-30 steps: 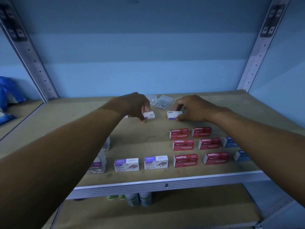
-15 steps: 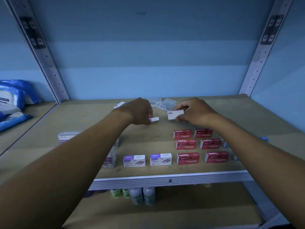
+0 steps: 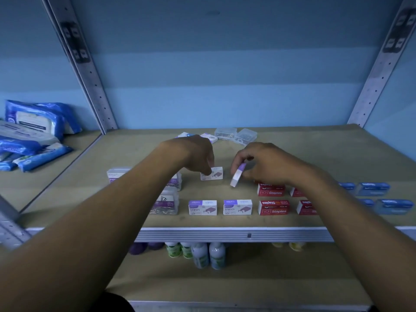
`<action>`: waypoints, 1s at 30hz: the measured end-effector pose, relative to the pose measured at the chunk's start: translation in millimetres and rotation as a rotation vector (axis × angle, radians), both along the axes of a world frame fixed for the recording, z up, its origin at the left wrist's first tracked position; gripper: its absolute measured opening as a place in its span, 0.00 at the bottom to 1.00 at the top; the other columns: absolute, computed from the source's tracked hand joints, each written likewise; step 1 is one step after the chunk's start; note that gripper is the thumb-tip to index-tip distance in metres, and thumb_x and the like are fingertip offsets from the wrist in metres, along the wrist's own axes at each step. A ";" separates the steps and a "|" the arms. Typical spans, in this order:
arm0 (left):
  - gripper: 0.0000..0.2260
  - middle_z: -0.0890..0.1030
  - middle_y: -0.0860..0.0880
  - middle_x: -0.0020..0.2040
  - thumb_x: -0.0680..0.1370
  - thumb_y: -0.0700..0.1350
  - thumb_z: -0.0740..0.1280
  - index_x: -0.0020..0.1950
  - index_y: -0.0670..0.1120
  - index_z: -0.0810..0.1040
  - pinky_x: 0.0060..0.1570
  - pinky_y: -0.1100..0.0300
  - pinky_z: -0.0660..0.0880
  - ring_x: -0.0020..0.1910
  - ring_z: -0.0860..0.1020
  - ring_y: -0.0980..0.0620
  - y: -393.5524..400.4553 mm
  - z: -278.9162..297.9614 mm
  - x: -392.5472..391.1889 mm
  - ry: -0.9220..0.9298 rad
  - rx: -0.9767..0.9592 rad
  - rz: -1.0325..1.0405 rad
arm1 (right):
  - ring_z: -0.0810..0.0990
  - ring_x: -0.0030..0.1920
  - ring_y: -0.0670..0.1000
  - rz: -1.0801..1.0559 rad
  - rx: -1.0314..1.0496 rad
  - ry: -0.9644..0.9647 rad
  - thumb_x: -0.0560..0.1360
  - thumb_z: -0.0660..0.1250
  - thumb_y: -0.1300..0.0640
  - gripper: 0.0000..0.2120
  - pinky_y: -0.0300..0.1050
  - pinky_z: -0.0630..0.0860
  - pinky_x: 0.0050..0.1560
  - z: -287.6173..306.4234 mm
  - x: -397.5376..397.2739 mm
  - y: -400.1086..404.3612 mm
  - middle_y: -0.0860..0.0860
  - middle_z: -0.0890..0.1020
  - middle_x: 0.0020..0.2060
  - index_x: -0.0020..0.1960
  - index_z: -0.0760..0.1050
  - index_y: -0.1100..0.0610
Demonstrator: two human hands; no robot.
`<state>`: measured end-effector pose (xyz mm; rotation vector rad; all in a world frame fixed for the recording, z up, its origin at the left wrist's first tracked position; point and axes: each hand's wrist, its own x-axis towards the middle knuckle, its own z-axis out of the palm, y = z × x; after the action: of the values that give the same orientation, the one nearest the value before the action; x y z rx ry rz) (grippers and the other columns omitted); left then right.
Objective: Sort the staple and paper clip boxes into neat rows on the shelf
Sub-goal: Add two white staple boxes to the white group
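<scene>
Wooden shelf (image 3: 315,154) with blue wipe packs (image 3: 38,122) on the neighbouring shelf at left, two clear plastic cases (image 3: 235,135) at the back, and bottles (image 3: 207,255) on the level below. Red staple boxes (image 3: 273,207) and blue boxes (image 3: 373,189) lay in rows at right, partly hidden by the right forearm. The left hand (image 3: 193,154) pinched a purple-and-white staple box (image 3: 212,173) standing on the shelf, long axis left-right. The right hand (image 3: 263,163) gripped a second purple-and-white box (image 3: 237,176), tilted, long axis steeply diagonal, its lower end just above the shelf.
</scene>
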<state>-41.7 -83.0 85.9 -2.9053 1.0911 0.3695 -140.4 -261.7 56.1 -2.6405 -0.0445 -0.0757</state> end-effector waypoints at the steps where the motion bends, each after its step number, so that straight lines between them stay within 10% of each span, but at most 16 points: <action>1: 0.10 0.82 0.56 0.57 0.74 0.49 0.70 0.55 0.54 0.82 0.61 0.55 0.75 0.58 0.78 0.53 2.5 0.4 -1.5 0.003 0.005 0.008 | 0.79 0.53 0.44 0.024 -0.048 0.026 0.71 0.72 0.56 0.11 0.51 0.76 0.58 -0.8 0.6 2.3 0.39 0.81 0.46 0.43 0.84 0.38; 8: 0.11 0.83 0.56 0.56 0.75 0.48 0.69 0.57 0.54 0.83 0.61 0.56 0.75 0.57 0.78 0.54 15.1 -1.1 -9.1 0.008 -0.032 0.032 | 0.70 0.65 0.50 0.077 -0.193 0.113 0.74 0.67 0.56 0.16 0.57 0.65 0.67 0.9 4.8 14.1 0.41 0.72 0.59 0.45 0.82 0.33; 17: 0.12 0.77 0.55 0.62 0.74 0.49 0.71 0.58 0.54 0.82 0.64 0.57 0.70 0.66 0.69 0.52 34.9 0.5 -17.8 -0.163 -0.331 0.101 | 0.75 0.52 0.44 -0.179 -0.143 -0.103 0.75 0.68 0.45 0.05 0.51 0.64 0.60 12.5 3.6 6.8 0.40 0.82 0.42 0.51 0.77 0.41; 23: 0.12 0.80 0.57 0.55 0.73 0.54 0.73 0.55 0.55 0.83 0.60 0.56 0.71 0.63 0.70 0.53 36.4 -8.1 -22.0 -0.218 -0.374 0.088 | 0.74 0.58 0.47 -0.220 -0.355 -0.116 0.66 0.68 0.26 0.26 0.56 0.61 0.60 -0.9 4.6 28.8 0.41 0.83 0.45 0.55 0.73 0.42; 30: 0.14 0.80 0.59 0.55 0.71 0.59 0.72 0.53 0.56 0.82 0.58 0.57 0.66 0.63 0.70 0.53 33.4 -18.5 -23.5 -0.254 -0.269 0.081 | 0.75 0.57 0.48 -0.183 -0.402 -0.141 0.65 0.68 0.25 0.28 0.54 0.57 0.52 -7.4 5.0 29.2 0.40 0.83 0.41 0.57 0.71 0.41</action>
<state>-65.3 -49.6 67.4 -3.1170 1.0586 -0.1581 -135.4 -232.5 48.7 -3.0299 0.1503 -0.3487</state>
